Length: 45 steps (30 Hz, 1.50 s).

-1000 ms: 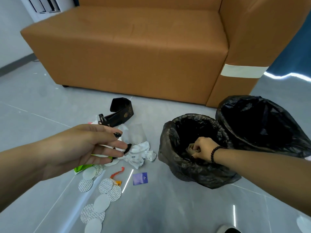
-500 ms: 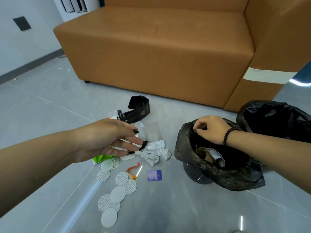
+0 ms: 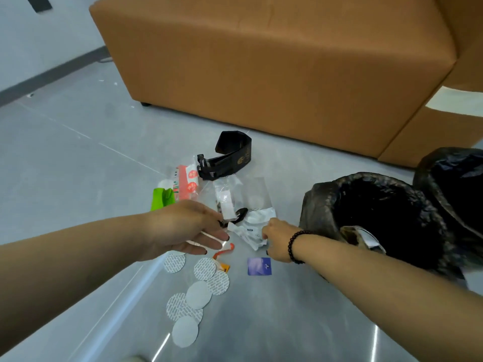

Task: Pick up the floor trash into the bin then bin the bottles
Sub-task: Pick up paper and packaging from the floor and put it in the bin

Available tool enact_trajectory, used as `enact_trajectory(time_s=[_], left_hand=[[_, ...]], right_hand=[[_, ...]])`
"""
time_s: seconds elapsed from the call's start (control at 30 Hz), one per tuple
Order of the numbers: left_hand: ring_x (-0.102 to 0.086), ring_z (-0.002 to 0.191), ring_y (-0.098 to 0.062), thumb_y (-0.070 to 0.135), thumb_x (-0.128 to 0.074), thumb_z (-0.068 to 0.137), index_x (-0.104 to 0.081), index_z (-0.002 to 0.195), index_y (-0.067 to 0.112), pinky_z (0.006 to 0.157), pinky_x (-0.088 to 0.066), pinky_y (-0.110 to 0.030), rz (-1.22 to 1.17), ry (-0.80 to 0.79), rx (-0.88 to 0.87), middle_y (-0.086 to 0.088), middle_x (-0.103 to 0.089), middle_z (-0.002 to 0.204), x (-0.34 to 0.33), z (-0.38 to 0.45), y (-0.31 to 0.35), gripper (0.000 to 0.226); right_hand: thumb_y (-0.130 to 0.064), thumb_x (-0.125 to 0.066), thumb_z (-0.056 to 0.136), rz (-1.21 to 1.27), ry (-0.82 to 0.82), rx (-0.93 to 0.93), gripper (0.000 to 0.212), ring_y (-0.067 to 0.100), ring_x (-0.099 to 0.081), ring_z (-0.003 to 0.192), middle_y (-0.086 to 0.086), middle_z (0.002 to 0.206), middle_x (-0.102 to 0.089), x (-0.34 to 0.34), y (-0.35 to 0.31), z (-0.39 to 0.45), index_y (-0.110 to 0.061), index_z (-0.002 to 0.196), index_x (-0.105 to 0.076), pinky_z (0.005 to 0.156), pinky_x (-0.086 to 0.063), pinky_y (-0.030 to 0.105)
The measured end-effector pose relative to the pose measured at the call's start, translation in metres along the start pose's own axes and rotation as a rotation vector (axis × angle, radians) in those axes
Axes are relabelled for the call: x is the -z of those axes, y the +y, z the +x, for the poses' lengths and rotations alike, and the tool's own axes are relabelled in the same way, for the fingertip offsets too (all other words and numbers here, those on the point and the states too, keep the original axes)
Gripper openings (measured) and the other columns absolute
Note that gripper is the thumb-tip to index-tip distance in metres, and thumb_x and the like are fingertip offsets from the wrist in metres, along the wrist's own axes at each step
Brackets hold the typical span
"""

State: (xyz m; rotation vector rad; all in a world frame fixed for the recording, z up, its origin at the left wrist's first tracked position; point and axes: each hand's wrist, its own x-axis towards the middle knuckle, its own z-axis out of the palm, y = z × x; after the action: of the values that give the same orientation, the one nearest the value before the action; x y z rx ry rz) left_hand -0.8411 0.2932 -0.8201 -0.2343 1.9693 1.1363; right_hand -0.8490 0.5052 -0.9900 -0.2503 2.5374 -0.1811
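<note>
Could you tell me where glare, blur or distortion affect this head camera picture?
Head view: bright streaks of glare lie on the glossy floor near the bottom edge; the wide lens bows the sofa; the right hand looks slightly smeared; the inside of the bin is too dark to read.
</note>
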Motion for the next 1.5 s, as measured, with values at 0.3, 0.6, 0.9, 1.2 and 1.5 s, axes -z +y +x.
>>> enact_trajectory(time_s=[0.3,0.6,0.9,1.2,1.5], left_hand=[[-0.073,0.087,-0.015,0.012,-0.061,0.090,-0.061,0.113,0.015,0.079,-0.055,-0.030,-0.065,0.051,0.053,-0.002,-0.076,0.093,0.030,0.019,-0.030,0.024],[-0.071,0.083,-0.016,0.009,-0.060,0.090,-0.059,0.114,0.013,0.080,-0.055,-0.030,0.014,0.095,-0.047,-0.003,-0.076,0.093,0.041,0.008,-0.010,0.024],[-0.069,0.073,-0.012,0.018,-0.054,0.094,-0.058,0.108,0.016,0.072,-0.054,-0.029,0.125,0.147,-0.217,-0.002,-0.074,0.095,0.023,-0.045,0.024,0.015],[-0.056,0.072,-0.015,0.038,-0.051,0.095,-0.060,0.107,0.005,0.063,-0.054,-0.027,0.108,0.237,-0.376,-0.008,-0.059,0.095,-0.017,-0.113,0.049,0.036],[-0.063,0.055,-0.008,0.012,-0.069,0.086,-0.064,0.098,0.009,0.050,-0.047,-0.017,0.014,0.227,-0.720,0.005,-0.071,0.070,-0.037,-0.153,0.046,0.013]], right_hand=[[-0.032,-0.059,0.085,0.077,-0.150,-0.035,0.058,0.031,0.003,0.144,0.005,0.158,0.003,-0.082,-0.021,0.055,-0.024,0.139,-0.040,0.118,-0.012,0.040],[-0.008,-0.055,0.081,0.227,0.021,-0.079,0.049,0.028,-0.048,0.120,0.013,0.134,-0.044,-0.009,-0.016,0.019,-0.004,0.129,-0.049,0.099,-0.045,0.033],[-0.021,-0.049,0.092,0.018,0.228,0.255,0.051,0.014,-0.030,0.134,0.000,0.144,-0.037,0.109,-0.038,-0.124,-0.015,0.142,-0.039,0.111,-0.025,0.024],[-0.021,-0.044,0.090,-0.144,0.623,0.529,0.048,0.002,-0.019,0.136,-0.011,0.143,-0.039,0.133,-0.046,-0.272,-0.019,0.139,-0.045,0.108,-0.006,0.006],[-0.034,-0.053,0.087,0.211,0.852,0.569,0.027,-0.005,-0.047,0.121,-0.018,0.121,-0.059,0.137,-0.049,-0.318,-0.026,0.108,-0.069,0.101,-0.040,0.019]])
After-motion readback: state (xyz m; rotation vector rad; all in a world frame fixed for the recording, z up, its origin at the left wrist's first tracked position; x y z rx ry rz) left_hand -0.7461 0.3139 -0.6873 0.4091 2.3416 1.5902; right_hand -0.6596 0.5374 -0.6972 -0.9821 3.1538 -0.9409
